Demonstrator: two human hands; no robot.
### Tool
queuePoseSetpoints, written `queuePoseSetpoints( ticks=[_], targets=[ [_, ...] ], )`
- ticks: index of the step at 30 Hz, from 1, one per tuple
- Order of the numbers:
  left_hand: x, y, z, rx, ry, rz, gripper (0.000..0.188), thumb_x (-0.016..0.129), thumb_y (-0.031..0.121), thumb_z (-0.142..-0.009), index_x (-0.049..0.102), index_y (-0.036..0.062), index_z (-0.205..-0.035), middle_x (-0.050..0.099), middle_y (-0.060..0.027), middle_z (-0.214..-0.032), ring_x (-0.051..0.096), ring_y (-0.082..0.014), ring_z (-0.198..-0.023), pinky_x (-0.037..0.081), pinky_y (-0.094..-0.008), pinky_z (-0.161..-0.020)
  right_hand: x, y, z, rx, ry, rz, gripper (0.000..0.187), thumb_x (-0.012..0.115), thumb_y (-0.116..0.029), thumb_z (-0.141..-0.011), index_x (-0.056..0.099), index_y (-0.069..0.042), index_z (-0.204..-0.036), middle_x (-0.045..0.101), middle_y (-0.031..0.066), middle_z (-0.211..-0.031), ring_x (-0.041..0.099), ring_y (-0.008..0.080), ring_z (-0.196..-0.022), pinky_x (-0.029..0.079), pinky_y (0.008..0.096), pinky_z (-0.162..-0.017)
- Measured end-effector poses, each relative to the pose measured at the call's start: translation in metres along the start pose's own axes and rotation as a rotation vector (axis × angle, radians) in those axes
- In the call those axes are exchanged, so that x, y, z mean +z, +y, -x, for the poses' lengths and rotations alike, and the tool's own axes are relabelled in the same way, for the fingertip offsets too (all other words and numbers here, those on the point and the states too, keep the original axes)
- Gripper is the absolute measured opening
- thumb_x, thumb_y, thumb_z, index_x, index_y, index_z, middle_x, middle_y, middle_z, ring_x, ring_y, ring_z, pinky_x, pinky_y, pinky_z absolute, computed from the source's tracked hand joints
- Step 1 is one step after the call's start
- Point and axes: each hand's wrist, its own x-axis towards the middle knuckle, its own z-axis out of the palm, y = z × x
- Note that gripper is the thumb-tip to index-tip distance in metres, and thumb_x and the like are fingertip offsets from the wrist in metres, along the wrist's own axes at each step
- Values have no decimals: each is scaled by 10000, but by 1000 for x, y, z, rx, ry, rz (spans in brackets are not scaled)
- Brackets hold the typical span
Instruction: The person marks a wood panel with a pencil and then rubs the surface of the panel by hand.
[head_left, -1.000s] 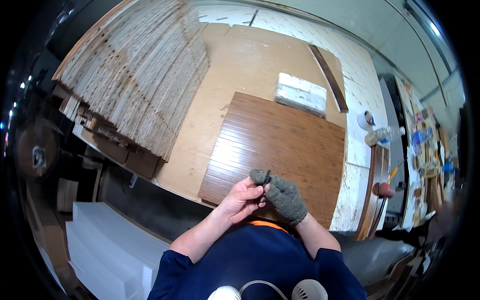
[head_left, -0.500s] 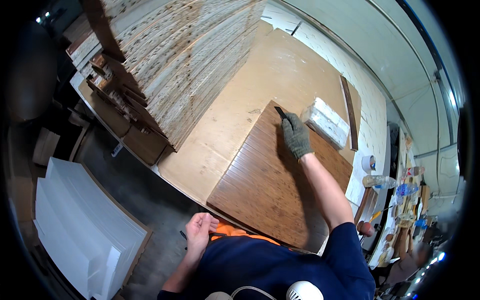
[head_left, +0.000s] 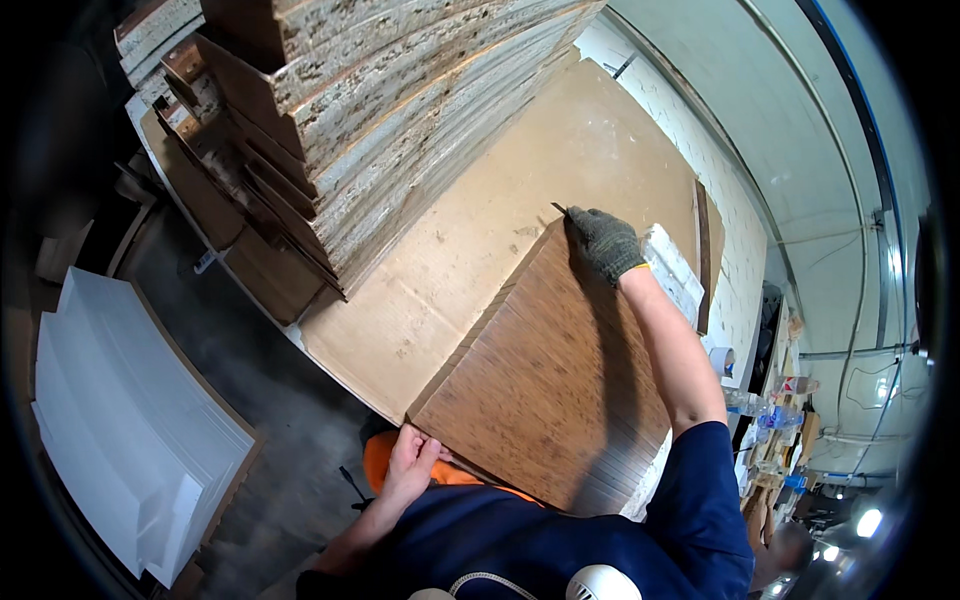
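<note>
Where gloved right fingers (head_left: pixel 584 222) end, a dark tool (head_left: pixel 558 208) protrudes.

- The head view came from the left one of two fisheye cameras worn side by side, looking down past the person's navy shirt (head_left: pixel 540 530) at 6 o'clock.
- It faced the brown board (head_left: pixel 540 380) from above, near enough to take in the left hand (head_left: pixel 415 468) at 7 o'clock and the right hand (head_left: pixel 605 243) at 2.
- The table's (head_left: pixel 740 230) edge ran aslant, from 10 toward 7 o'clock.
- The wide lens reached a pale wall (head_left: pixel 780 120) at 2 o'clock, bending straight edges toward its black rim.
</note>
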Motion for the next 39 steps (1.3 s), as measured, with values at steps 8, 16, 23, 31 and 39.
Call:
queuePoseSetpoints(
  ticks=[8,16,23,31,39],
  targets=[
    [0,-7,2,43,31,-48,153,479,61,-935,421,1,-1064,560,-79,-936,575,-117,-798,518,-275,-749,-29,-64,23,-324,-299,124,170,498,-145,-811,587,-71,-935,639,167,-800,634,335,-777,501,416,-644],
    [-1,-7,5,46,17,3,205,488,41,-926,422,-4,-1115,559,-70,-962,554,-110,-850,489,-272,-782,-40,-98,21,-205,-195,-35,315,539,-181,-836,537,-80,-1135,633,118,-772,637,278,-677,519,385,-580],
    [3,-6,3,60,31,-5,148,507,48,-925,443,-3,-1048,571,-66,-921,569,-113,-806,494,-269,-755,-11,-146,96,-851,-277,-272,266,519,-127,-819,558,-86,-1079,621,101,-829,630,256,-741,518,369,-606],
    [3,-6,4,49,57,-34,134,512,54,-927,447,-10,-1025,580,-67,-891,577,-115,-803,491,-262,-726,-18,-94,38,-88,-261,111,262,553,-147,-806,581,-119,-1064,622,120,-666,625,279,-605,497,406,-542],
    [4,-10,5,40,69,-33,140,530,80,-923,453,-10,-998,591,-73,-888,569,-105,-780,478,-256,-718,-30,-103,53,-352,-195,-235,505,598,-184,-796,485,-102,-1282,640,162,-921,621,310,-808,503,390,-682]
  ],
)
